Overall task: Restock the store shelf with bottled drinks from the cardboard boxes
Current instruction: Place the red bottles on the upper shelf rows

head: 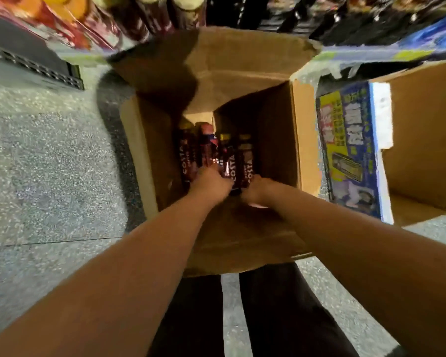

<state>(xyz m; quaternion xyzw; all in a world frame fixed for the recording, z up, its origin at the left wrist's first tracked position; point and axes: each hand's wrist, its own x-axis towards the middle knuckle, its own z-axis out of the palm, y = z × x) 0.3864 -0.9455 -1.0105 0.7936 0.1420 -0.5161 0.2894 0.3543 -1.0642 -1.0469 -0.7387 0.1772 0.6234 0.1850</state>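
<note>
Brown cardboard box (281,130) sits open on the floor, flaps spread; deep inside, dark maroon bottles (229,163) with white COSTA lettering and two yellow caps showing, side by side, caps toward the far wall; second open box (422,140) just right; stocked shelf (371,19) beyond, blurred.

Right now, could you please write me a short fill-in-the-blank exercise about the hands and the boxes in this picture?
1. The left hand and the right hand reach into an open cardboard box that stands on the ____.
2. The bottles inside it carry the word ____ on their labels.
3. A second open box, with a blue printed flap, stands on the person's ____ side.

Missing words: floor; COSTA; right.
</note>
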